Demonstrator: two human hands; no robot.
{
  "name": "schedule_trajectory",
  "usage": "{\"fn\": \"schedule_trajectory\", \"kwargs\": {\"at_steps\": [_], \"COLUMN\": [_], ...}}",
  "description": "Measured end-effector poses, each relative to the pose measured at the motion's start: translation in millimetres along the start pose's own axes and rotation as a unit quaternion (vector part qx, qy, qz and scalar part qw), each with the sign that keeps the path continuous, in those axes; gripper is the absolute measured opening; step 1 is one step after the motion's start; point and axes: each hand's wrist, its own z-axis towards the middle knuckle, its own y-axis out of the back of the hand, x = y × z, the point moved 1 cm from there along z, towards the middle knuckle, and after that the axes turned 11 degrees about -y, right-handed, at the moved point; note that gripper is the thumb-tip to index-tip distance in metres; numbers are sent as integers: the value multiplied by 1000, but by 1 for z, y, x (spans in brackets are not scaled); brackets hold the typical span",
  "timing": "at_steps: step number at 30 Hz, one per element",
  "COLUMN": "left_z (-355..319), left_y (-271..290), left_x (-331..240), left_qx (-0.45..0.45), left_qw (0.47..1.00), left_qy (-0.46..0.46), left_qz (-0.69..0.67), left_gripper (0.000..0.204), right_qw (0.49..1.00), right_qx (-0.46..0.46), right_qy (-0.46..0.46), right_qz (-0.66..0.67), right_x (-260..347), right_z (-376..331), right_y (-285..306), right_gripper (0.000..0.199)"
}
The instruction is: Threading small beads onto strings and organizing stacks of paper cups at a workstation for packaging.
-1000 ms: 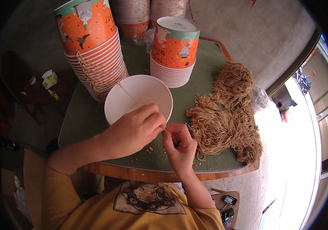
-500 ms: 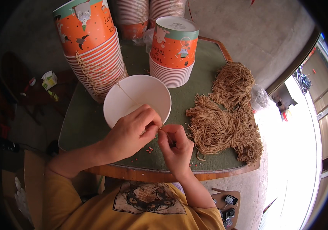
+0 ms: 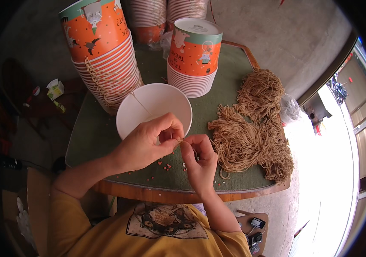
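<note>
A white paper bucket point(image 3: 135, 100) lies tipped with its mouth toward me. From its upper left rim a tan cord point(image 3: 141, 104) runs down to my hands. My left hand point(image 3: 148, 139) pinches the cord between thumb and index finger in front of the bucket. Close against it, my right hand point(image 3: 199, 160) pinches the cord too, its other fingers curled in. A small loop or knot of cord shows between the fingertips, too fine to make out fully.
Orange bucket stacks point(image 3: 97, 43) point(image 3: 195, 55) stand upside down behind, the left one with cords hanging on it. Tan cord bundles point(image 3: 251, 141) lie at right on the green tabletop point(image 3: 93, 141). Small paper dots point(image 3: 167, 166) are scattered near the front edge. Wrapped stacks point(image 3: 148, 17) stand farther back.
My hands have shifted slightly, and the left fingers have lifted and opened out a little around the cord. The bucket has moved a touch to the right.
</note>
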Motion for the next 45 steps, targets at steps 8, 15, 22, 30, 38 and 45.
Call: {"fn": "schedule_trajectory", "kwargs": {"at_steps": [8, 15, 22, 30, 38, 45], "left_z": [7, 8, 8, 5, 7, 4], "left_y": [1, -3, -6, -5, -5, -7], "left_x": [9, 5, 2, 8, 6, 6], "left_qx": [23, -17, -21, -15, -10, 30], "left_qw": [996, 992, 1000, 999, 998, 996], "left_qy": [38, 63, 23, 21, 44, -61], "left_qz": [-73, -104, -5, -40, -41, 63], "left_gripper": [26, 28, 26, 23, 22, 30], "right_qw": [959, 889, 976, 914, 998, 976], "right_qx": [-103, -109, -43, 172, 48, 90], "right_qy": [195, 315, 116, -249, -23, -114], "right_qz": [-179, -313, -178, 271, 41, 162], "right_x": [-12, 2, 4, 2, -5, -2], "right_z": [3, 8, 9, 17, 6, 8], "right_y": [4, 12, 8, 21, 12, 16], "right_gripper": [21, 31, 16, 13, 10, 9]}}
